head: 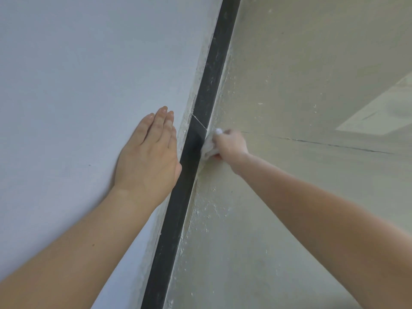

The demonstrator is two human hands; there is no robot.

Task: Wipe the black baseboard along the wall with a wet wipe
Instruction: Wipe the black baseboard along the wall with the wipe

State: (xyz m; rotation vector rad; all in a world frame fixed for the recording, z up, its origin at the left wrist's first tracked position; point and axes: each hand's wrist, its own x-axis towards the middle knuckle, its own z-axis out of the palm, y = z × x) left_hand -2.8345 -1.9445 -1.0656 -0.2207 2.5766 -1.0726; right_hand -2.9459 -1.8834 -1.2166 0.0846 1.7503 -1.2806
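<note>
Wiping stroke in hand on the black baseboard (213, 72)
In the head view, a bunched white wet wipe (209, 148) was gripped in the curled right hand (230, 146) and pressed to the strip's lower edge by the gritty floor (289, 90); the left hand (147, 157) was laid flat, fingers straight, on the smooth matte wall (78, 74). A slide along the dusty length beyond was judged due next

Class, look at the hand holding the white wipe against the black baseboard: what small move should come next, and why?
Probably slide the crumpled white wet wipe, gripped by the right hand, farther along the black baseboard strip past its thin joint line: that stretch shows pale dust specks, while the near part looks darker.
</note>
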